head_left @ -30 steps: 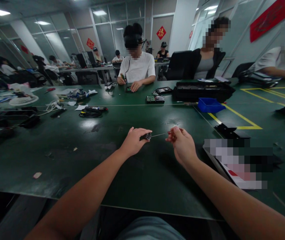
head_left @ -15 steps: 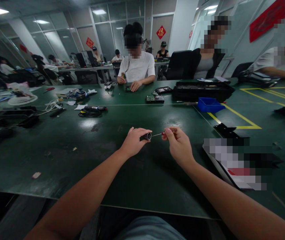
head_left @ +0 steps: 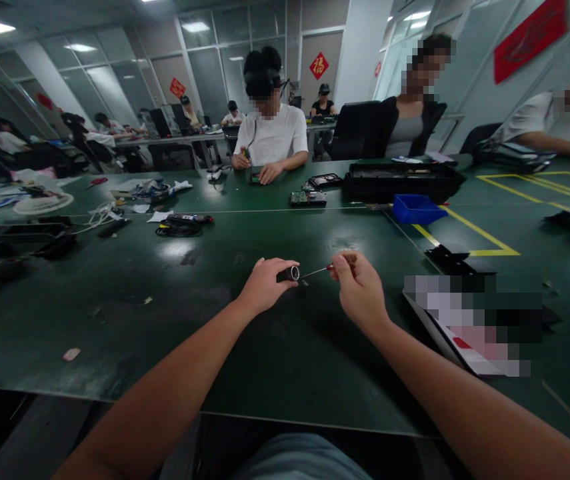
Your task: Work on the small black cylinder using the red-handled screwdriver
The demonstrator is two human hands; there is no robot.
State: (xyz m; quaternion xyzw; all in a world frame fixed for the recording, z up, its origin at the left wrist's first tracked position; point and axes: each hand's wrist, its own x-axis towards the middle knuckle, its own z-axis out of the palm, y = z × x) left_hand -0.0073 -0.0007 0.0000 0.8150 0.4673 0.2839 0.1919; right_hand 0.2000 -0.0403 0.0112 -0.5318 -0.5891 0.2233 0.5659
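- Nearest, a pale scrap [head_left: 71, 355] lies on the green bench [head_left: 265, 367], toward the left end of its near edge.
- In from the middle of that edge, the left hand [head_left: 263, 285] grasps a short black tube [head_left: 285, 274] between thumb and fingers, its ringed end turned toward the right hand [head_left: 359, 287].
- The tube looks light and rigid, probably smooth enough to roll or twist in a loose grip; best held around the barrel, as here, with fingertips back from the ringed end.
- The right hand pinches a thin tool [head_left: 316, 271] by its reddish handle, fingers curled round it; the shaft's tip is just beside the tube's rim, and whether they touch I cannot tell.
- That shaft seems stiff but slim, so side load might bend it or let it skid on the ring; the handle is the place to hold it.
- Farther in, a cable bundle [head_left: 181, 227] lies left of the hands.
- Toward the far edge sit a blue tray [head_left: 417, 212] and a long black tray [head_left: 405, 187], to the right.
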